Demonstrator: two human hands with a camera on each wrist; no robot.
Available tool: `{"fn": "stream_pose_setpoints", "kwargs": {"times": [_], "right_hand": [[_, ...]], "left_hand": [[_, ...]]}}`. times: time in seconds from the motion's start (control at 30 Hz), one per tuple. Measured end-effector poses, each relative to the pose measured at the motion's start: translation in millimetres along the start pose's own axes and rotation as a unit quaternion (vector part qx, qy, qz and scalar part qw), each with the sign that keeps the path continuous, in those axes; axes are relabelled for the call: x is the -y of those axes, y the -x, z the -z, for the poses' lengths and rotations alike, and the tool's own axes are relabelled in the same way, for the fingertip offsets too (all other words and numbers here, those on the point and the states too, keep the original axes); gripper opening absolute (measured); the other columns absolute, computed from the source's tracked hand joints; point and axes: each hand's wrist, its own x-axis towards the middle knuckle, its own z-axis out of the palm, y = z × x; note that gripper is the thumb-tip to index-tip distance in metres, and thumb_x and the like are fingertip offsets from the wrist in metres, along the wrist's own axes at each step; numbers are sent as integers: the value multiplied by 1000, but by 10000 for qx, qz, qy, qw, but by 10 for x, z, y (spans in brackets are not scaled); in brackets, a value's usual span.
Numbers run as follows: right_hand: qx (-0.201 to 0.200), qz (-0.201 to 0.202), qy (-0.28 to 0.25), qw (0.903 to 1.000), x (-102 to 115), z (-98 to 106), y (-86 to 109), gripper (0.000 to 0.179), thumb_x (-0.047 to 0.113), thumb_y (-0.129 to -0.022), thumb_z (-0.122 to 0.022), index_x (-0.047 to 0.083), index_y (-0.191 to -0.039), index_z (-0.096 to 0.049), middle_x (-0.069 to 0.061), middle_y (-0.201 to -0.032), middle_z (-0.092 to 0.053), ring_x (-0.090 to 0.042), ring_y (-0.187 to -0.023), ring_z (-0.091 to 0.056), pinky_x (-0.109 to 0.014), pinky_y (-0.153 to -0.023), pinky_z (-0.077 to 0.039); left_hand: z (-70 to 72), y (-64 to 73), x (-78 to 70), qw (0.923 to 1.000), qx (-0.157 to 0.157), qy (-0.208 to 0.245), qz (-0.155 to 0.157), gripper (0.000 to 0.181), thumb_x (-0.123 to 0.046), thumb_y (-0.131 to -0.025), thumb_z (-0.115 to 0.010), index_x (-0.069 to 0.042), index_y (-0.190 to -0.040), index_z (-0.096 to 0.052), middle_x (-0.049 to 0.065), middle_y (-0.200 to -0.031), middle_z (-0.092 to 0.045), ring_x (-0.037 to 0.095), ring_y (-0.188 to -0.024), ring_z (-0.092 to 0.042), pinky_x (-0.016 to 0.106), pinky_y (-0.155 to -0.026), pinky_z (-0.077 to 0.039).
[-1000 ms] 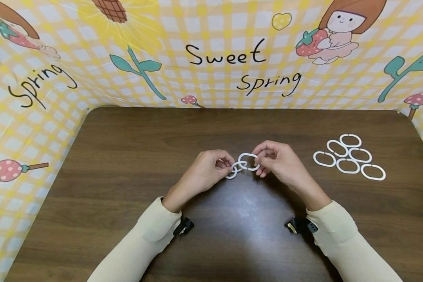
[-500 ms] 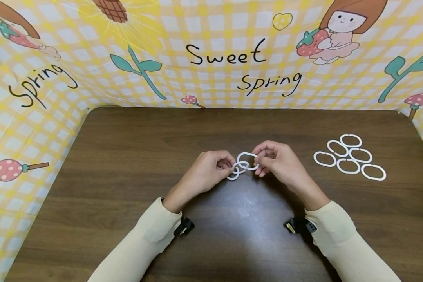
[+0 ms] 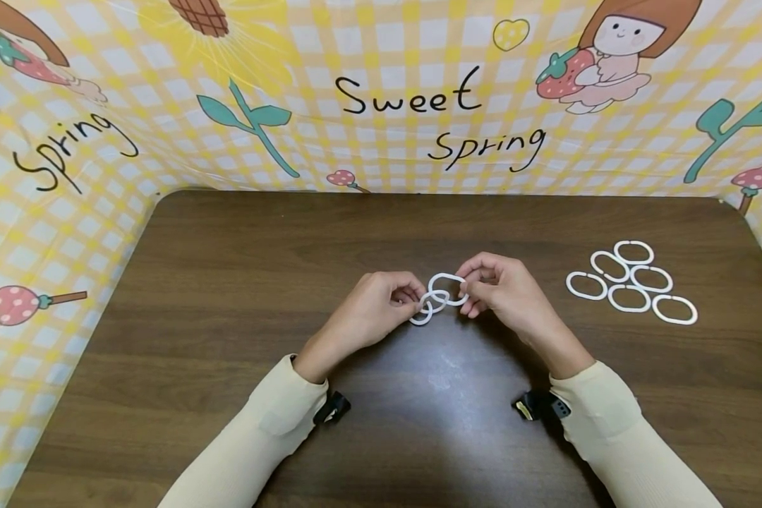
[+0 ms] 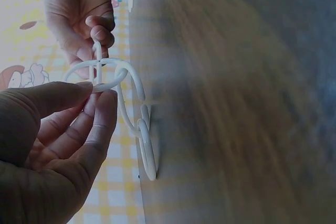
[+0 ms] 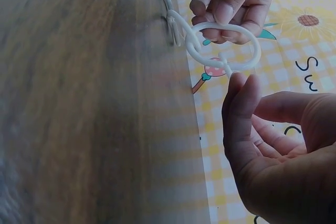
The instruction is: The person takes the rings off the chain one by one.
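In the head view my left hand pinches a white oval plastic chain link between thumb and fingertips. Other joined links dangle below it toward the tabletop, as the left wrist view shows. Opposite, my right hand pinches another white link at its right end. That link overlaps the left one; seen edge-on in the right wrist view, it meets the left link's rim near the right fingertips. Whether its gap is fully hooked through cannot be told. Fingers cover parts of both links.
Several loose white links lie in a cluster on the brown wooden table, to the right of my right hand. A yellow checked cloth hangs behind the table and along its left side. Small black cameras sit on both wrists.
The two held links have shifted slightly and overlap a little more than a second ago; the lower link hangs a touch more freely. Both hands stay in nearly the same place.
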Motion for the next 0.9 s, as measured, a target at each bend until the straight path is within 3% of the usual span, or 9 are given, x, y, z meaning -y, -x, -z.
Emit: {"fn": "stream_pose_setpoints", "kwargs": {"times": [0.57, 0.9], "right_hand": [[-30, -100, -107, 9999, -2, 24, 11, 21, -9, -96, -53, -17, -116, -57, -13, -84, -65, -12, -63, -68, -26, -61, -60], [-31, -71, -131, 9999, 20, 38, 29, 21, -8, -97, -54, -16, -116, -57, -12, -84, -66, -13, -64, -69, -26, -61, -60]], "left_hand": [[-14, -7, 4, 9999, -2, -61, -147, 5, -3, -94, -74, -8, -94, -76, 2, -87, -75, 8, -81, -68, 23, -76, -57], [-5, -11, -7, 10000, 24, -23, -73, 4, -3, -95, -74, -6, -96, -76, 4, -89, -76, 10, -82, -69, 23, -76, -57]]}}
